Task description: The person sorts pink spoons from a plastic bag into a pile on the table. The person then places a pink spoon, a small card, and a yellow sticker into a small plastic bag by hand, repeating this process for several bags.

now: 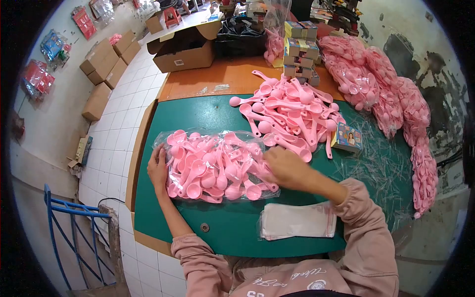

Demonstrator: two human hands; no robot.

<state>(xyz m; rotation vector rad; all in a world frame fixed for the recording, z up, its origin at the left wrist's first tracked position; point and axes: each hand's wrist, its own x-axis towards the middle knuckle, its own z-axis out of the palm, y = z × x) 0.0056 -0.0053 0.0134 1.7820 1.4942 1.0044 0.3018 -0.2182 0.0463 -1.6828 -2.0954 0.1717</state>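
Note:
A clear plastic bag full of pink spoons [213, 166] lies flat on the green table mat [198, 111]. My left hand [157, 167] rests against the bag's left end, its fingers partly hidden behind the plastic. At the bag's right end is my right hand [283, 166], blurred, with its fingers bent at the plastic; what they hold is hard to make out. Beyond it, a loose heap of pink spoons [294, 111] spreads over the mat. A stack of clear empty bags [298, 221] lies just below my right forearm.
A small card stack [347, 137] sits right of the heap, with taller card stacks [301, 52] behind. Filled spoon bags [381, 84] line the right edge. Loose clear plastic pieces [378, 171] cover the mat's right side. An open cardboard box [183, 54] stands at the back.

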